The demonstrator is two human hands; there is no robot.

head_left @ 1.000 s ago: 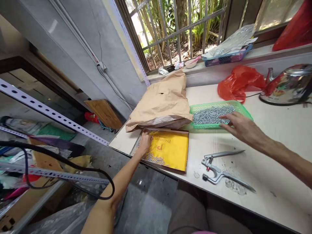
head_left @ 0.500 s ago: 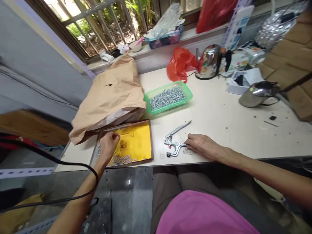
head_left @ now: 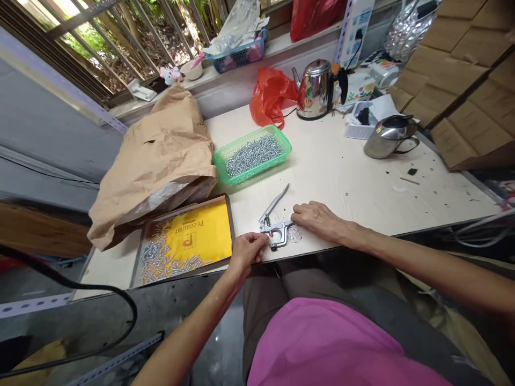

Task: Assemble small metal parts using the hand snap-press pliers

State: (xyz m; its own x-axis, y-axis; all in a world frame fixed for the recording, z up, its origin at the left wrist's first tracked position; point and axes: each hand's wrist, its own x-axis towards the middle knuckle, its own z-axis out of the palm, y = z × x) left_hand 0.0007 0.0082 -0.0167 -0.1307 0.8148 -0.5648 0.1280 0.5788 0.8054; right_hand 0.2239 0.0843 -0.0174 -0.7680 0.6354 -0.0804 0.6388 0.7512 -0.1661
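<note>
Metal snap pliers [head_left: 273, 222] lie near the table's front edge. My left hand [head_left: 247, 251] is at the jaw end of the pliers, fingers pinched together on something too small to make out. My right hand [head_left: 316, 219] rests on the table beside the pliers' handle, fingers curled over small clear pieces [head_left: 295, 234]. A shallow box with a yellow bottom [head_left: 189, 244] lies to the left and holds several small metal parts. A green basket [head_left: 252, 155] full of metal parts stands farther back.
A big brown paper bag [head_left: 155, 158] lies at the back left. A red plastic bag [head_left: 270, 96], a steel kettle [head_left: 317, 88] and a steel pot [head_left: 388, 138] stand at the back. Cardboard boxes [head_left: 470, 80] rise on the right. A black cable [head_left: 100, 300] hangs at the left.
My left hand left the yellow box and came to the pliers' jaw. My right hand moved from the green basket to the table beside the pliers. The view swung right.
</note>
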